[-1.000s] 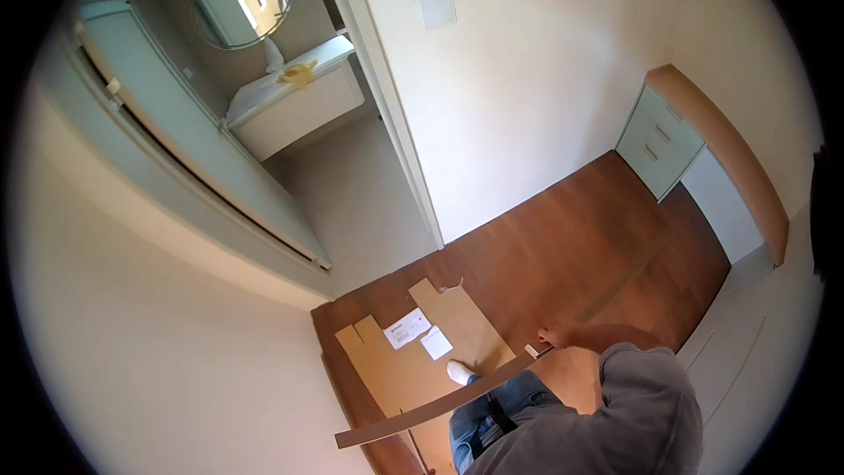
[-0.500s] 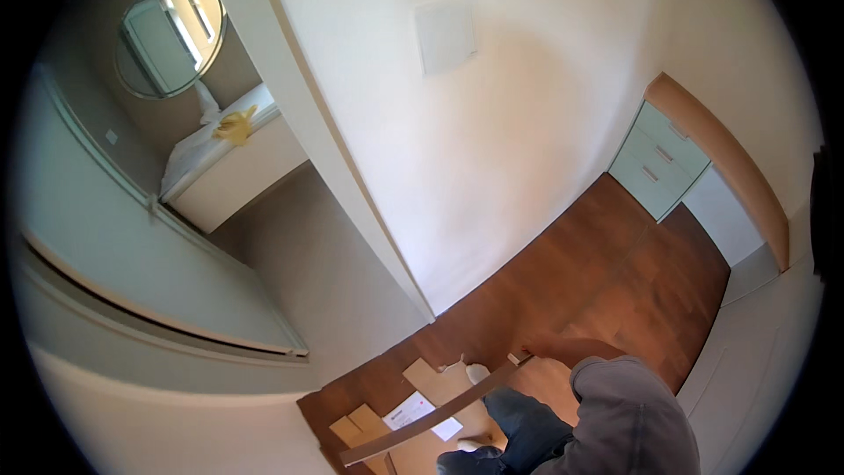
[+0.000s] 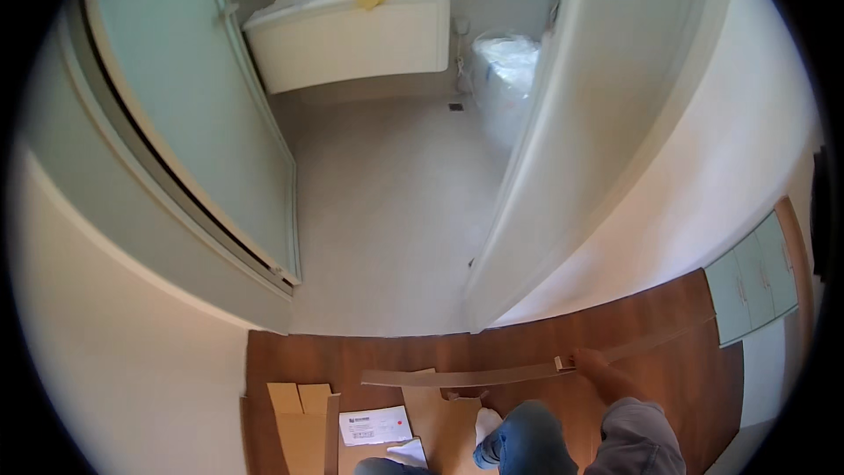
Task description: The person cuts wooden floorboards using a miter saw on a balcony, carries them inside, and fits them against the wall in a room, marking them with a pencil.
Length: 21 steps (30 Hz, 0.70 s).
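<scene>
Presently: right hand (image 3: 582, 359), clamped on strip (image 3: 466, 379); cardboard (image 3: 440, 431), leftward; left hand, unseen, state untellable. Step, seemingly strip handling; next move likely needs end clearance.

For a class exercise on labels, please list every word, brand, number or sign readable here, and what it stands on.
No text is clear enough to quote.
White rectangular paper sheet on brown cardboard: rows of dark print too small and blurred to read, plus a red dot.
Small whitish piece at the long narrow brown strip, beside the right hand: too small to tell whether it bears writing.
</scene>
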{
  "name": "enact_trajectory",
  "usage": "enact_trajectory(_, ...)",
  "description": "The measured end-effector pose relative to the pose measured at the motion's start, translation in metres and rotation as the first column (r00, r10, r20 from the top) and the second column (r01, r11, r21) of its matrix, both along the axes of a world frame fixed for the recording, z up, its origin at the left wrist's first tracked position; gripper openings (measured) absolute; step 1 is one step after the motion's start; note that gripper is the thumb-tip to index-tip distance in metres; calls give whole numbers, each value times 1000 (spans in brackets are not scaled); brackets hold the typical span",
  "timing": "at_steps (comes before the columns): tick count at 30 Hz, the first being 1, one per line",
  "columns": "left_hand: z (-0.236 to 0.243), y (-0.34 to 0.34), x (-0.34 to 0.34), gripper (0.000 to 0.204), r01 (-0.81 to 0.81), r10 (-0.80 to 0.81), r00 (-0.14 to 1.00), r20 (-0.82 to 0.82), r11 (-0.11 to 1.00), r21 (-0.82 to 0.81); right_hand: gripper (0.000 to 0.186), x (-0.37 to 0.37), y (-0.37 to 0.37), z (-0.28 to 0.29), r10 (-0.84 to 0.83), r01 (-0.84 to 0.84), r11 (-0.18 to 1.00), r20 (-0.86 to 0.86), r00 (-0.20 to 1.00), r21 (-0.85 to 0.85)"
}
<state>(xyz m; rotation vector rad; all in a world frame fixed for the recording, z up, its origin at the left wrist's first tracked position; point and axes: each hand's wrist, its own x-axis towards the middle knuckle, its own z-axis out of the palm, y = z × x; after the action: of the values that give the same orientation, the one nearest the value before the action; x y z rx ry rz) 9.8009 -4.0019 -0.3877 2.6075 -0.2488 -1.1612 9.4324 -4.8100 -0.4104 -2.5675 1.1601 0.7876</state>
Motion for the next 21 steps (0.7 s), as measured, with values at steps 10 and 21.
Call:
enact_trajectory(10,-158,0,8,74,-232,224,972,73,963,136,38,-11,35,-219,112,-131,974,-107,988,-185)
enact_trajectory(21,-188,12,-24,80,-288,272,939,208,956,48,57,-41,18,-228,217,-265,951,-269,939,-158)
